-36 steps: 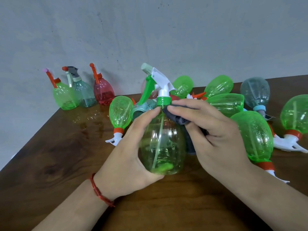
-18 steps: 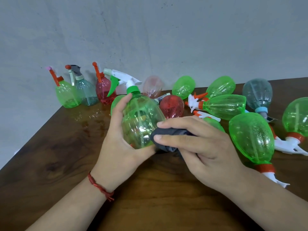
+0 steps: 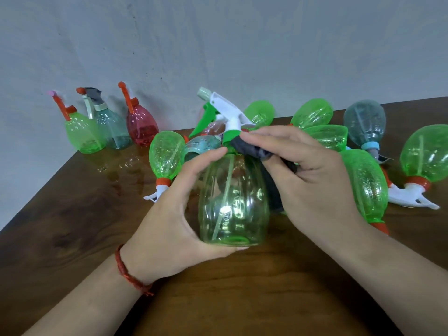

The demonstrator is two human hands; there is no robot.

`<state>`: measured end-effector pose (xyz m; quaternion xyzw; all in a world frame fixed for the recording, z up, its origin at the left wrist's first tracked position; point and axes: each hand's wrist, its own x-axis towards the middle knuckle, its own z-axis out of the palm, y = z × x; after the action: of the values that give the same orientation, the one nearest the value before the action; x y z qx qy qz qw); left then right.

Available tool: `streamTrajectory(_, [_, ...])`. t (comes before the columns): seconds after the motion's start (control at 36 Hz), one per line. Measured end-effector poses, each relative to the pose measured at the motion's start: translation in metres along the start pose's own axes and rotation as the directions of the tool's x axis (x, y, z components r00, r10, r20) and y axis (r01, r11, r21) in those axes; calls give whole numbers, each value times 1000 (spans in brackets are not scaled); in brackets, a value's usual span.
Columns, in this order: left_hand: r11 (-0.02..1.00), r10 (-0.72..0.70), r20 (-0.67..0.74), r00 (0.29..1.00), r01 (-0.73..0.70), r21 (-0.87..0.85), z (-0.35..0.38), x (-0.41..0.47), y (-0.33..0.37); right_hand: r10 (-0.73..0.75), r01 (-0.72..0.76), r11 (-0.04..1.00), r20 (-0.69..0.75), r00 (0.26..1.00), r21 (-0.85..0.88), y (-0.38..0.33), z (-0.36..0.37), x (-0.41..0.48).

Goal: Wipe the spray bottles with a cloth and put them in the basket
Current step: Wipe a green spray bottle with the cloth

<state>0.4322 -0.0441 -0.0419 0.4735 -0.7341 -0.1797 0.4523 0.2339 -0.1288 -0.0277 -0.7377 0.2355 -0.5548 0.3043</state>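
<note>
Above the desk [image 3: 72, 234], between both hands, the green spray bottle [image 3: 232, 202] stands upright, nozzle away. Left hand [image 3: 169, 224] grips its body from the side; right hand [image 3: 312, 180] pinches the dark cloth [image 3: 252, 149] against the neck, so wiping would run down the long axis.

We're looking at a dark brown wooden bench [image 3: 72, 226], and its polished top fills the lower half of our view. We see the grain running in long streaks, with a darker knot [image 3: 60, 238] out on the left. The left edge cuts diagonally down from the far corner, and near that corner the surface shines and throws back pale reflections [image 3: 115, 172]. Behind it we have a plain grey-white wall [image 3: 218, 44], meeting the bench along its far edge, and we pick out a few small dark specks [image 3: 129, 7] high up. Low on the left there's a red thread bracelet [image 3: 124, 272], its knotted ends trailing loose.
</note>
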Motion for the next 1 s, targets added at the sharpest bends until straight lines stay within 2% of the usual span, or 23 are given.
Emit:
streamTrajectory(0.14, [999, -30, -7, 1000, 30, -13, 5, -1, -1, -24, 25, 998, 21, 1000, -55, 3, 0, 1])
streamTrajectory(0.31, [998, -51, -100, 994, 55, 41, 8, -4, -5, -168, 181, 974, 101, 981, -140, 4, 1, -3])
streamTrajectory(0.47, [993, -69, -291, 954, 95, 76, -1, 1, -11, -281, 332, 926, 259, 924, -180, 1, 0, -7])
streamTrajectory(0.56, [992, -80, -324, 943, 109, 70, -4, 3, -10, -319, 411, 887, 366, 874, -210, 1, -1, -7])
streamTrajectory(0.64, [992, -88, -322, 943, 112, 58, -3, 3, -11, -327, 435, 876, 407, 853, -207, 2, -2, -5])
streamTrajectory(0.72, [991, -105, -303, 947, 126, 50, -4, 3, -8, -336, 431, 878, 373, 865, -209, 4, -2, -6])
streamTrajectory(0.81, [989, -85, -250, 965, 113, 97, -7, 2, -10, -326, 387, 901, 279, 903, -199, 5, 0, -8])
streamTrajectory(1.0, [994, -45, -99, 994, 54, 92, -2, 0, -6, -189, 201, 966, 87, 978, -162, 8, -1, 0])
